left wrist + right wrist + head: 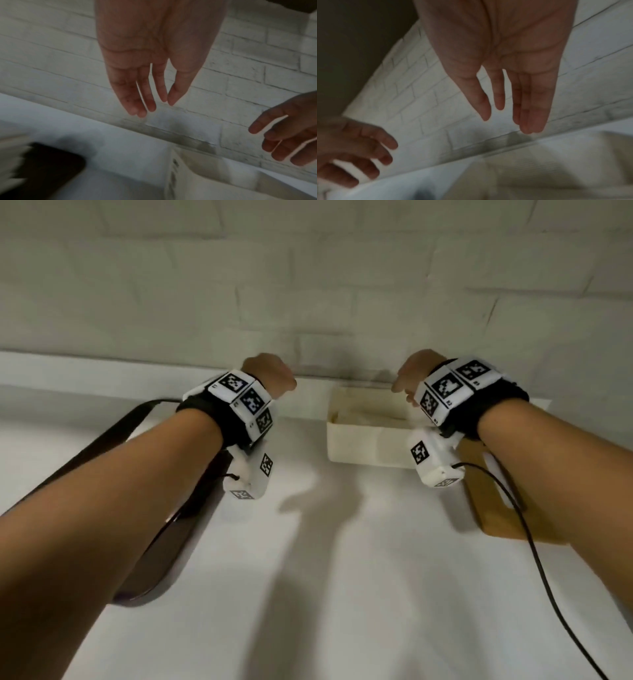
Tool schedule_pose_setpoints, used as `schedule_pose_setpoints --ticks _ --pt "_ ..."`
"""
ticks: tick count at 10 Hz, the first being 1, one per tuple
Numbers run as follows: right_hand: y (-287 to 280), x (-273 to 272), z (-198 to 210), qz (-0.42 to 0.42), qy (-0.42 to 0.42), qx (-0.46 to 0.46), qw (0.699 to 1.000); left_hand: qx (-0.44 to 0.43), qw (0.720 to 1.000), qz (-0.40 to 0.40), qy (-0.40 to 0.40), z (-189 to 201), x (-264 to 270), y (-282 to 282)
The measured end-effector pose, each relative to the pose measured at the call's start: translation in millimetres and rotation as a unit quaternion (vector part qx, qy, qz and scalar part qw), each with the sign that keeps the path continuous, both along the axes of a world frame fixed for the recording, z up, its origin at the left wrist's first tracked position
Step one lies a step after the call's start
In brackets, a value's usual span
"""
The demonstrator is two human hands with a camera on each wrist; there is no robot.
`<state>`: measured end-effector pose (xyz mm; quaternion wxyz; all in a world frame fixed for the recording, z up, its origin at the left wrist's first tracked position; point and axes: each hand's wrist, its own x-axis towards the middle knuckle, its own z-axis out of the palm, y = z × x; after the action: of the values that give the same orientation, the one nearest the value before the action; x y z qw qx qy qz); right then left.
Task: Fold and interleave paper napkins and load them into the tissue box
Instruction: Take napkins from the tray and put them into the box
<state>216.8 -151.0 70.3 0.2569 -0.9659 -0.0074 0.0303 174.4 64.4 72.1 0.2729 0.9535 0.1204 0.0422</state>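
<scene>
An open cream tissue box (363,445) stands on the white table near the wall, with pale napkins (366,414) lying inside it. My right hand (412,373) hangs in the air above the box's right end, fingers straight and empty (513,115). My left hand (270,374) is raised to the left of the box, fingers also straight and holding nothing (145,105). The box shows blurred at the bottom of both wrist views (197,180) (539,169).
A dark oval tray (161,529) lies under my left forearm. A brown wooden lid or board (496,508) lies right of the box, beneath my right wrist. A black cable (534,553) trails from the right wrist camera. A white brick wall (308,285) backs the table.
</scene>
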Motion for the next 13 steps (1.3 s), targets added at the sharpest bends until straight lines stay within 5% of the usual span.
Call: schedule_pose_setpoints --ticks 2,5,8,10,13 --pt "86 -38 -8 0.078 0.075 0.128 0.986 0.039 0.99 0.078 0.106 1 -51 104" --pt "228 -73 -56 0.09 0.281 0.264 0.918 0.126 0.958 0.121 0.227 -41 -71 208" --pt "293 -76 -81 0.101 0.266 0.247 0.926 -0.037 0.974 0.092 0.206 -79 -61 242" --pt "292 -73 -83 0.066 0.287 0.273 0.916 -0.151 0.952 0.104 0.247 -71 -60 248" --pt "279 -77 -81 0.002 0.311 0.265 0.913 -0.293 0.94 0.023 0.174 -67 -62 215"
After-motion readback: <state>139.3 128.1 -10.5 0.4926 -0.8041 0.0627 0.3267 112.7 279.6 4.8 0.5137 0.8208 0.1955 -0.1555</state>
